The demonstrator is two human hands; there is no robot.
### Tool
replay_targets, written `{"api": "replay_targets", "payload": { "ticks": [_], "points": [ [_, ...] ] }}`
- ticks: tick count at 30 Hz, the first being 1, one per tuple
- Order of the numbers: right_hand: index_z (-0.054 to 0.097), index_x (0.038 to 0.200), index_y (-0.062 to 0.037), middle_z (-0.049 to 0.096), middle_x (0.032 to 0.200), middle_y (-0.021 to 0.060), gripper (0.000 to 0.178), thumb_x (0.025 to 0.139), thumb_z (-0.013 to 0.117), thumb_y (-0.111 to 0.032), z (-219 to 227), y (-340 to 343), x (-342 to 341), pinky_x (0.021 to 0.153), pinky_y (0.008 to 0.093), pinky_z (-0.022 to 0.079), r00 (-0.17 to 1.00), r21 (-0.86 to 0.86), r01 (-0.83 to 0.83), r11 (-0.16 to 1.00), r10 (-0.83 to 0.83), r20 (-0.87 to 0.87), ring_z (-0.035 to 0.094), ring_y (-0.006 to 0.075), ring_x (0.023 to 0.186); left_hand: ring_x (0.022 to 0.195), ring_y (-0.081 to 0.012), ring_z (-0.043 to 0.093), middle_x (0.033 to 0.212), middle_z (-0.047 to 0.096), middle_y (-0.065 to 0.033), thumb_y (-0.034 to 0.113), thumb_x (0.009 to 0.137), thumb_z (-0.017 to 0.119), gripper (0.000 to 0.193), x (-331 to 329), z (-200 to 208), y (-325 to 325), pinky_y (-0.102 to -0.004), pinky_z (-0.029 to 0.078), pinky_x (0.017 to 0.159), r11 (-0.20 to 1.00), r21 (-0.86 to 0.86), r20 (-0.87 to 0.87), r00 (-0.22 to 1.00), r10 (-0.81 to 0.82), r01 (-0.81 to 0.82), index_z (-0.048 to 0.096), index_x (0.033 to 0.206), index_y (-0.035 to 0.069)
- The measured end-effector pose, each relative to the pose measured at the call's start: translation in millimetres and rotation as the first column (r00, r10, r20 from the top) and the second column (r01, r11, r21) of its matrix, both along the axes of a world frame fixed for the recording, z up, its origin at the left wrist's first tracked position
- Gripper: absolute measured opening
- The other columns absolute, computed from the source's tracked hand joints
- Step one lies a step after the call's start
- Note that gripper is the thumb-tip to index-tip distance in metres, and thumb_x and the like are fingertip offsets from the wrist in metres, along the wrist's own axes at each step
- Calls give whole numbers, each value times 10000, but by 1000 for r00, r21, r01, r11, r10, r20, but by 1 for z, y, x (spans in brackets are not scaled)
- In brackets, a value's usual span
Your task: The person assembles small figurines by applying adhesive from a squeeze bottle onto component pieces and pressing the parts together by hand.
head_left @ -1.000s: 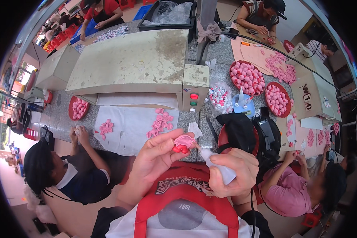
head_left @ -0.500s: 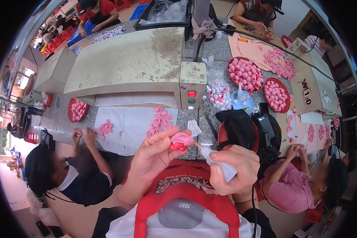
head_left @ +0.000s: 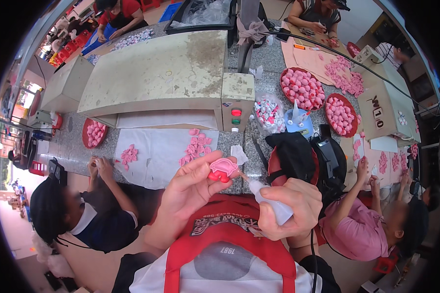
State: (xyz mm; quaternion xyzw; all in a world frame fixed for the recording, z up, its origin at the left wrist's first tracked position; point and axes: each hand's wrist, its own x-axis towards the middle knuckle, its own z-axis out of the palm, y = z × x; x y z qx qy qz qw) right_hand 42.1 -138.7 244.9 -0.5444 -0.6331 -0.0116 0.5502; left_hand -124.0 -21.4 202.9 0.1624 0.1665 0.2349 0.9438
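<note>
Between the thumb and fingers of my left hand is a small moulded piece, pink on top with two rounded red lobes below. My right hand is wrapped round a white squeeze bottle with a thin nozzle. The nozzle's tip is at the right edge of the piece; whether it touches is too small to tell. Beyond my left hand, loose pink pieces lie on a white sheet. A crumpled white tissue lies just past the piece.
A beige tunnel-shaped machine stands ahead. To the right are a black bag, a blue holder with white bottles, and red baskets of pink balls. Co-workers sit on both sides, a pink sleeve at right.
The moulded piece has tilted slightly in my left fingers, while the bottle's tip stays at its right edge. The co-worker at right has raised a hand.
</note>
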Motion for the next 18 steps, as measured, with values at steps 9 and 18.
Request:
{"api": "replay_targets", "payload": {
  "ticks": [9,18],
  "points": [
    [574,838,-30,512,524,39,290,557,639,-3,0,-1,-1,392,239,376,1000,-7,12,1000,-12,13,473,161,394,1088,-377,473,1196,449,-250,120,866,486,339,-1,0,0,-390,452,894,1000,23,46,999,-20,19,465,1177,-12],
    [573,810,-10,518,538,43,241,572,600,-29,-1,2,-2,388,238,359,1000,1,13,1000,-13,22,460,154,388,1094,-363,474,1202,444,-251,111,867,481,336,-3,-1,1,-394,443,903,999,45,59,998,-14,11,464,1180,-11]
  ]
}}
